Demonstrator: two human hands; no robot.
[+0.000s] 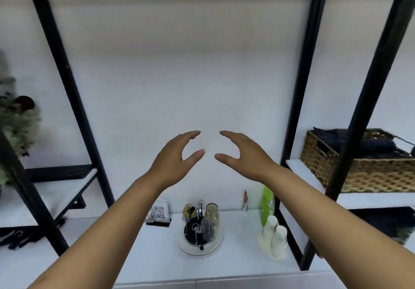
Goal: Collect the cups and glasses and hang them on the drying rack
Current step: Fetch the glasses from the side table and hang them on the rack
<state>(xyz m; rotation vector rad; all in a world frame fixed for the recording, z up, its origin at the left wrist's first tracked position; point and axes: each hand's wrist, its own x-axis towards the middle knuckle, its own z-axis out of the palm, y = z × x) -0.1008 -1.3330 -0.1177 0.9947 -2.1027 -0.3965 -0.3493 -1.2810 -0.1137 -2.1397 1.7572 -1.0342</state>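
Note:
Both my arms reach forward and up in front of a white wall. My left hand [177, 159] and my right hand [242, 156] face each other with fingers curved and apart, holding nothing. Far below them, on a white counter [157, 255], stands a drying rack [200, 232] with a black centre on a round white base. Several clear glasses hang upside down on its pegs, one amber-tinted glass [212, 212] at the back and one clear glass [207, 229] in front.
Two white upturned cups [275, 234] stand on a small plate at the right, next to a green packet [266, 205]. A QR-code stand [159, 214] sits left of the rack. Black shelf posts flank the counter; a wicker basket [363, 167] sits on the right shelf, a keyboard [59, 173] on the left.

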